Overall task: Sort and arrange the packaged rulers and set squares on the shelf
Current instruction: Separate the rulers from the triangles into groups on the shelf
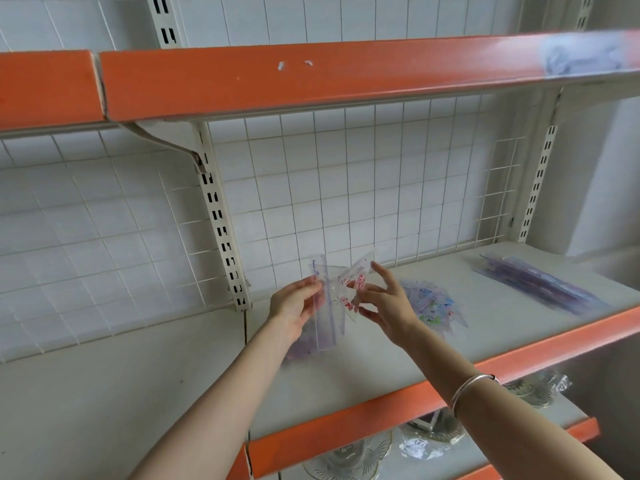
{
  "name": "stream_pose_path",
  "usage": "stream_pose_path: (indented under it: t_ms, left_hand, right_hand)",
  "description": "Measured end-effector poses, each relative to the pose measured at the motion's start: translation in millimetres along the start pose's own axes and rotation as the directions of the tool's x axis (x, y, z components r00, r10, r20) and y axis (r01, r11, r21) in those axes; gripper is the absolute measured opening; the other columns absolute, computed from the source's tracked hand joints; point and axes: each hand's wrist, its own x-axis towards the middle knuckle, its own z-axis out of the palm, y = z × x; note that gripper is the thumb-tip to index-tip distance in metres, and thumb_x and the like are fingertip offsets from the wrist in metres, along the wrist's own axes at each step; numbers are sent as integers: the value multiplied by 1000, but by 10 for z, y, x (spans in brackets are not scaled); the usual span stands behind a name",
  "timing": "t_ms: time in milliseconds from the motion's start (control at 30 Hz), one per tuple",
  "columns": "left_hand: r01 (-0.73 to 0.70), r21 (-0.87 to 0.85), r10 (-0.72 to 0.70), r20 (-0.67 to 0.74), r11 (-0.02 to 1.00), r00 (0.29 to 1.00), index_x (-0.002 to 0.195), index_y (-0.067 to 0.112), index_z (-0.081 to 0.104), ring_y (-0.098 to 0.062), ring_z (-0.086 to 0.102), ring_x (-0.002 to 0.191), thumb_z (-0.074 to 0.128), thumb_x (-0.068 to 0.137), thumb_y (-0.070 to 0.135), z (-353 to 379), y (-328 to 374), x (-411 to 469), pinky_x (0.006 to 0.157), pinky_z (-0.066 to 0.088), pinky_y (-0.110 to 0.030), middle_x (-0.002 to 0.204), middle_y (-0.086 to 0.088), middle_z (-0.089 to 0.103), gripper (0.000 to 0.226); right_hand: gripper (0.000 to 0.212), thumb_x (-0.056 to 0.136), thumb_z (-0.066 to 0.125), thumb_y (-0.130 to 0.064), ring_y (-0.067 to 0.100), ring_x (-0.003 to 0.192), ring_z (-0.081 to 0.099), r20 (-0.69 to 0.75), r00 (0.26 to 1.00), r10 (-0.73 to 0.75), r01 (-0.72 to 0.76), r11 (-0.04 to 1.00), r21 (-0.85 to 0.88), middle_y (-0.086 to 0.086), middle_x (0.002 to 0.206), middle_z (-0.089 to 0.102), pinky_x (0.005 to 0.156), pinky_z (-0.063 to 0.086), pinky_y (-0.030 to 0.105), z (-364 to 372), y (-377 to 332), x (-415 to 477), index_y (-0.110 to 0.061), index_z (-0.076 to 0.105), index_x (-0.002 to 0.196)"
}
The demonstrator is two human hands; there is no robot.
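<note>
My left hand (296, 303) grips a clear packaged ruler (325, 306), held upright above the grey shelf (363, 372). My right hand (382, 304) pinches a clear packaged set square (356, 275) with red print, which overlaps the ruler's right side. Behind my right hand a pile of packaged set squares (434, 306) with coloured print lies on the shelf. Farther right lies a stack of purple-tinted packaged rulers (540, 287). A few blurred purple packages (303, 348) rest on the shelf under my left wrist.
White wire grid panels (346, 188) back the shelf. An orange-edged upper shelf (311, 81) hangs overhead, with a blurred package (581, 55) at its right end. Glass dishes in plastic wrap (349, 455) sit on the lower shelf. A slotted upright (223, 223) stands at the left.
</note>
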Motion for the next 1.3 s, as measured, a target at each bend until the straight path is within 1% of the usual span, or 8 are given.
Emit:
stream_pose_path:
  t_ms: [233, 367, 467, 733, 833, 933, 1133, 1300]
  left_hand:
    - [48, 37, -52, 96, 998, 994, 90, 5, 65, -11, 69, 64, 63, 85, -6, 492, -265, 33, 54, 56, -20, 79, -7, 73, 12]
    - [-31, 87, 24, 78, 996, 997, 86, 4, 62, -18, 64, 71, 62, 85, -7, 683, -376, 23, 61, 58, -22, 85, -11, 68, 11]
    - [-56, 67, 55, 14, 996, 998, 81, 5, 61, -18, 59, 65, 62, 85, -9, 787, -411, 21, 57, 57, -20, 77, -8, 64, 14]
    - [-66, 31, 68, -71, 997, 995, 80, 5, 60, -19, 58, 66, 61, 85, -10, 962, -542, -49, 55, 57, -20, 76, -7, 61, 16]
    - [-56, 30, 58, -74, 998, 996, 79, 5, 61, -19, 58, 65, 62, 84, -11, 1005, -600, -70, 59, 57, -22, 75, -8, 61, 16]
    - [-48, 25, 50, -75, 999, 996, 79, 5, 61, -20, 58, 65, 62, 83, -11, 1048, -644, -95, 58, 58, -24, 75, -8, 61, 17]
    - [-8, 14, 9, -52, 1000, 999, 80, 7, 63, -15, 61, 59, 64, 83, -9, 1084, -677, -79, 52, 56, -22, 65, -3, 65, 16]
    - [29, -16, -30, -1, 999, 1000, 76, 10, 64, -10, 55, 55, 66, 82, -7, 1188, -670, -11, 47, 49, -13, 61, 0, 62, 18]
  right_hand:
    - [28, 83, 57, 9, 17, 66, 62, 8, 1000, 28, -27, 994, -103, 2, 83, 73, 64, 46, 26, -478, -159, -26, -10, 60, 103]
    - [31, 79, 62, 12, 23, 58, 56, -163, 985, -55, 31, 989, -146, 12, 80, 67, 49, 47, 22, -737, -282, -8, -6, 58, 104]
    - [39, 80, 53, 12, 21, 57, 53, -294, 943, -154, 47, 938, -343, 14, 84, 67, 46, 42, 25, -984, -362, 75, -9, 57, 112]
    - [39, 80, 58, 5, 22, 74, 61, -234, 954, -185, -40, 698, -715, 14, 89, 69, 50, 43, 19, -1370, -323, 237, -6, 60, 118]
    - [27, 87, 60, -8, 26, 90, 62, -197, 947, -254, -29, 543, -839, 15, 103, 67, 71, 47, 25, -1402, -263, 284, -6, 63, 114]
    - [31, 89, 63, -19, 32, 110, 52, -151, 945, -291, -15, 422, -906, 17, 117, 54, 94, 41, 32, -1440, -191, 319, -9, 62, 119]
    - [23, 86, 62, -11, 24, 99, 54, -120, 904, -410, 114, 502, -858, 9, 106, 54, 85, 42, 28, -1357, -227, 198, -14, 65, 109]
    - [8, 87, 63, -16, 12, 69, 58, -51, 957, -284, 187, 745, -640, 3, 82, 69, 68, 45, 24, -1123, -384, 58, -15, 70, 90]
